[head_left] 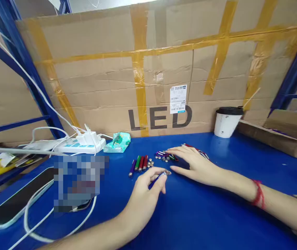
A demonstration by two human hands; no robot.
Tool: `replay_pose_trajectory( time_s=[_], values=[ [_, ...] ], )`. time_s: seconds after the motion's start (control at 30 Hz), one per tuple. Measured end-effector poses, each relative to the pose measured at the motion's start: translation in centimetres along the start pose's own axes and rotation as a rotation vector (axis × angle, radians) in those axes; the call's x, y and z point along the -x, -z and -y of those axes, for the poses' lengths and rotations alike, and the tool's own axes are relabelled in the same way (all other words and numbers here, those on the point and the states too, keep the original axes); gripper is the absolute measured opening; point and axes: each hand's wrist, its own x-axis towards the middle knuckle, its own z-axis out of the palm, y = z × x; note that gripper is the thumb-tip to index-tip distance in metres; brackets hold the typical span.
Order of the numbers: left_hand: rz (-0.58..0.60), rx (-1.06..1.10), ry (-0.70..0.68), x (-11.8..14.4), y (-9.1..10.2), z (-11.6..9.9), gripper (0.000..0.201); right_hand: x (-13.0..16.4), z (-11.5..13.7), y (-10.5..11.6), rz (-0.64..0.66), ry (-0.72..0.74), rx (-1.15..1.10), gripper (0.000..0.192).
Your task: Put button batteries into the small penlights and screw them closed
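Observation:
My left hand [144,194] pinches a small blue pen-shaped flashlight [158,177] with a silver tip, low over the blue table [203,222]. My right hand [194,163] lies flat with fingers spread, its fingertips touching a heap of small coloured carabiner clips [165,155] and silver button cells [150,162]. A row of little flashlights in purple, green and red [138,164] lies just left of the cells. More coloured pieces [192,147] show behind my right hand, partly hidden. A red string circles my right wrist.
A big taped cardboard box marked LED [161,69] walls off the back. A white cup with black lid [228,121] stands right, a tissue pack [117,142] and a power strip with chargers [72,144] left. White cables and a dark tablet [13,201] lie at the near left.

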Motion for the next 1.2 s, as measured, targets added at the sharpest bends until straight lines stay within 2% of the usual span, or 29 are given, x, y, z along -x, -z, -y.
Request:
replay_pose_trajectory(
  time_s=[0.3,0.63,0.77,0.93,1.1,1.2],
  values=[
    [-0.011,0.029,-0.022,0.0,-0.1,0.3,0.026,-0.7,0.3,-0.6,0.094,0.025,0.009,0.065],
    [-0.011,0.024,-0.021,0.0,0.0,0.5,0.026,-0.9,-0.1,-0.6,-0.021,0.052,0.079,0.050],
    [-0.015,0.021,-0.008,0.0,0.0,0.4,0.027,-0.9,0.1,-0.5,-0.062,0.047,0.101,0.052],
    [-0.020,0.022,-0.021,0.0,-0.1,0.3,0.025,-1.1,0.8,-0.6,0.038,0.067,-0.022,0.066],
    [-0.020,0.020,-0.033,0.0,-0.1,0.5,0.026,-1.5,1.0,-0.8,0.123,0.071,-0.049,0.063],
    [-0.015,0.021,-0.035,0.0,-0.1,0.5,0.026,-1.6,0.9,-0.8,0.114,0.048,-0.016,0.063]
  ],
)
